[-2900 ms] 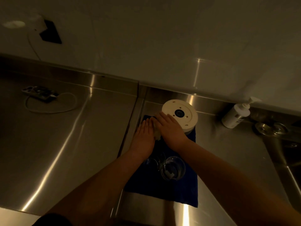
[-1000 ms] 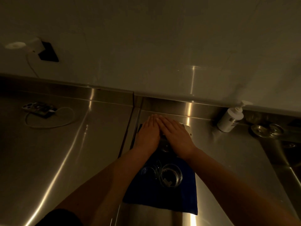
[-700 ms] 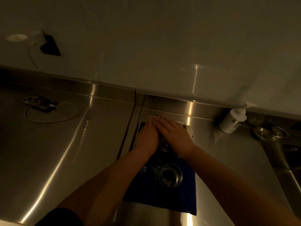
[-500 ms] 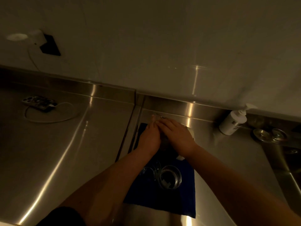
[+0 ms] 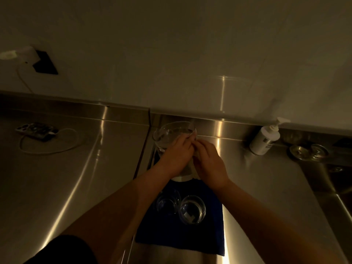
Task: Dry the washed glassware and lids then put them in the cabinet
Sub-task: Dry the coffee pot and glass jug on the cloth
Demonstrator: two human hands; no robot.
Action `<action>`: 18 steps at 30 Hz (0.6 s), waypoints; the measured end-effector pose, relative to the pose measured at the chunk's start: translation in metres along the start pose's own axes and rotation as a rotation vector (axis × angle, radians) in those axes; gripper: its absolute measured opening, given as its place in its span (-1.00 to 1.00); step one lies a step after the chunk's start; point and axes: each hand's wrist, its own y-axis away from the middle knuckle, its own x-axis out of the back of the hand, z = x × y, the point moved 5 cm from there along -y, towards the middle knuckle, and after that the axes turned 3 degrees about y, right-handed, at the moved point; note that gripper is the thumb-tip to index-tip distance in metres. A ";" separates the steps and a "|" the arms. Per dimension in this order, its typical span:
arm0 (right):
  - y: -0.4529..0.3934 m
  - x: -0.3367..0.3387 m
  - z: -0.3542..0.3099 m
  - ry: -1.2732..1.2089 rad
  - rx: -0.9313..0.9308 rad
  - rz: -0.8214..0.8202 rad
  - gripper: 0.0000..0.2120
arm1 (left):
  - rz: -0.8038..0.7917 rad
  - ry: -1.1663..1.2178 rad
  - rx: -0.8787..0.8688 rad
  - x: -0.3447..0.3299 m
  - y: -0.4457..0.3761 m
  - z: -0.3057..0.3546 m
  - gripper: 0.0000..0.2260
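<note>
While our left hand [image 5: 176,157] and right hand [image 5: 208,164] wrap a tilted glass pitcher [image 5: 174,133] above the blue cloth [image 5: 181,233] on the counter [image 5: 76,178], we think wet glass may slip from our grip and break.

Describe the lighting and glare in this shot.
Head view: dim, warm-tinted; bright glare streaks on the steel counter; the glass pitcher held by both hands is faint; the small glasses on the blue cloth barely show; edges bowed by the wide lens.

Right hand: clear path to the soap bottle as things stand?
Probably yes. The right hand is busy on the jug, but bare steel counter lies between it and the soap bottle.
</note>
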 end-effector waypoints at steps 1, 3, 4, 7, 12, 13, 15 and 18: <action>0.004 -0.002 0.002 -0.010 -0.028 0.010 -0.42 | -0.010 -0.017 -0.015 -0.002 0.001 0.003 -0.34; 0.010 -0.005 0.009 -0.036 -0.088 0.009 -0.39 | 0.037 -0.041 -0.048 0.000 0.001 0.007 -0.37; 0.012 -0.005 0.012 -0.040 -0.100 -0.003 -0.37 | 0.023 -0.023 -0.067 -0.003 0.001 0.009 -0.38; 0.017 -0.004 0.013 -0.004 -0.052 -0.069 -0.28 | -0.015 -0.033 -0.068 -0.009 0.004 0.011 -0.38; 0.027 -0.014 0.022 0.082 -0.009 -0.202 -0.12 | -0.003 0.037 0.000 -0.021 0.014 0.006 -0.31; 0.031 -0.015 0.025 0.098 -0.015 -0.216 -0.10 | -0.017 0.029 0.018 -0.024 0.017 0.004 -0.30; 0.039 -0.018 0.030 0.116 -0.022 -0.251 -0.09 | -0.032 0.001 0.020 -0.027 0.022 0.007 -0.33; 0.048 -0.021 0.032 0.133 -0.032 -0.282 -0.03 | -0.052 -0.052 -0.002 -0.032 0.029 0.015 -0.41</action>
